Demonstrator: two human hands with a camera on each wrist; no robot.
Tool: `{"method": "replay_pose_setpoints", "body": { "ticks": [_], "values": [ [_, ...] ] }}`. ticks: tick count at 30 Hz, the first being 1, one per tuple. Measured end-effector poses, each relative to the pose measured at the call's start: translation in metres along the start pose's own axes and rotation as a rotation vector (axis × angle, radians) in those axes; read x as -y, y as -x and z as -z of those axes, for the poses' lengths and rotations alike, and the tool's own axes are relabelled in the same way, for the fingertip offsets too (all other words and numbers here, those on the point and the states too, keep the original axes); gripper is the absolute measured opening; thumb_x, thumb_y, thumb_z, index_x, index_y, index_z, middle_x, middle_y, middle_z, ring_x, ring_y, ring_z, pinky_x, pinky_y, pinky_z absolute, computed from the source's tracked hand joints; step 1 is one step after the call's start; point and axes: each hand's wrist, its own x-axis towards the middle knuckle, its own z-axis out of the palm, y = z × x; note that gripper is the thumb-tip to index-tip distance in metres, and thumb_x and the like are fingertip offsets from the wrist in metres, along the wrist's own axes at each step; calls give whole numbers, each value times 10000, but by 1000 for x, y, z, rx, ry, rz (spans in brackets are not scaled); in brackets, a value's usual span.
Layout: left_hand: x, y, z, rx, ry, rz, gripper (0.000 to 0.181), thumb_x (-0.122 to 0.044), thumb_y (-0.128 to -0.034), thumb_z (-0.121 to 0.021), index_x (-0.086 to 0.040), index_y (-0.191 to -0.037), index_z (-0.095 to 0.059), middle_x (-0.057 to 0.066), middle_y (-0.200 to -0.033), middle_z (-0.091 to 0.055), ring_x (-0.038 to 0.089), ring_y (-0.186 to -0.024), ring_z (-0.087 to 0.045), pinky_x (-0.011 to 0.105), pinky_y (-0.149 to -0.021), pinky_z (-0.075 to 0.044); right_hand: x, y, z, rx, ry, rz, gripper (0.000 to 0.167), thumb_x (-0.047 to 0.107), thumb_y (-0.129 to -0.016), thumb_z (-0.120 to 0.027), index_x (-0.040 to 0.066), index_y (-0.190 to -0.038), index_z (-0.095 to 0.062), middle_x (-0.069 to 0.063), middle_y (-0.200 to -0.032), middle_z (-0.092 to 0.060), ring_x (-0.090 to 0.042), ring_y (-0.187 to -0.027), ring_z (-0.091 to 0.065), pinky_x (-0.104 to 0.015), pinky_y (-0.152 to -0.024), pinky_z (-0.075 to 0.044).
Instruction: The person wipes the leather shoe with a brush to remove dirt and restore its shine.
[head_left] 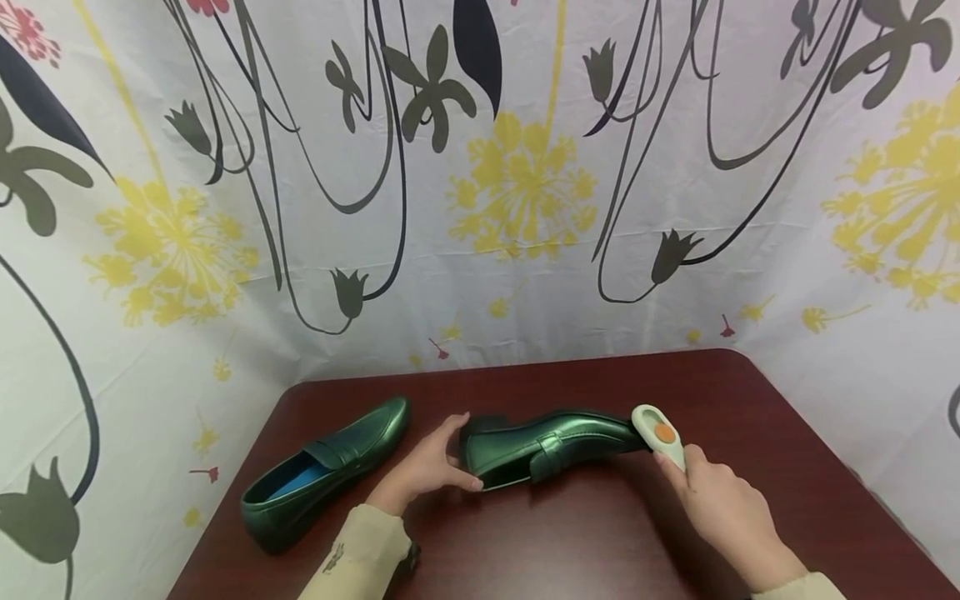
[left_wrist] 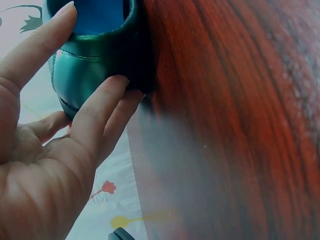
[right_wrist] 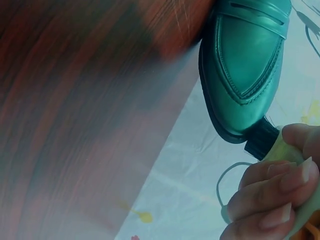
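Over the middle of the dark red table (head_left: 570,550), nearer its far edge than the near one, the head view shows a green loafer (head_left: 566,442) tipped on its side, opening toward the near edge, toe toward the right edge. The left hand (head_left: 429,464) grips its heel end; the right hand (head_left: 727,508) clasps a pale brush (head_left: 660,435) with an orange spot, its head at the toe. A second loafer (head_left: 337,460) lies along the left edge, toe toward the far edge. In the left wrist view, the thumb is at the collar beside the blue lining (left_wrist: 100,17), fingers against the heel. In the right wrist view, dark bristles (right_wrist: 262,140) touch the toe tip, fingers curled round the handle.
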Motion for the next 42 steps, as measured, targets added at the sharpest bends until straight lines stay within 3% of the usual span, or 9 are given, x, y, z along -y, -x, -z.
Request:
{"method": "replay_pose_setpoints", "body": {
  "ticks": [12, 29, 42],
  "values": [
    [0, -1, 0, 8, 4, -12, 1109, -216, -733, -923, -160, -1612, -250, 167, -1691, -132, 302, -1100, -659, 468, -964, -550, 15, -9, -1, 2, -35, 3, 679, 626, -1040, -318, -25, -1040, -510, -115, -680, -567, -276, -576, -572, -419, -460, -394],
    [0, 0, 0, -10, -9, -24, 1108, -213, -727, -926, -134, -1607, -258, 179, -1680, -166, 303, -1086, -659, 492, -977, -541, 38, -20, -6, -53, -34, 40, 539, 483, -1051, -449, -47, -986, -525, -151, -691, -596, -310, -569, -595, -460, -458, -424],
    [2, -1, -3, -16, -28, -40, 1125, -242, -713, -937, -133, -1606, -260, 156, -1671, -204, 301, -1078, -658, 484, -968, -546, 56, -28, -7, -24, -28, 74, 528, 474, -1045, -469, -44, -960, -530, -110, -667, -563, -250, -533, -553, -421, -451, -411]
  ]
}}
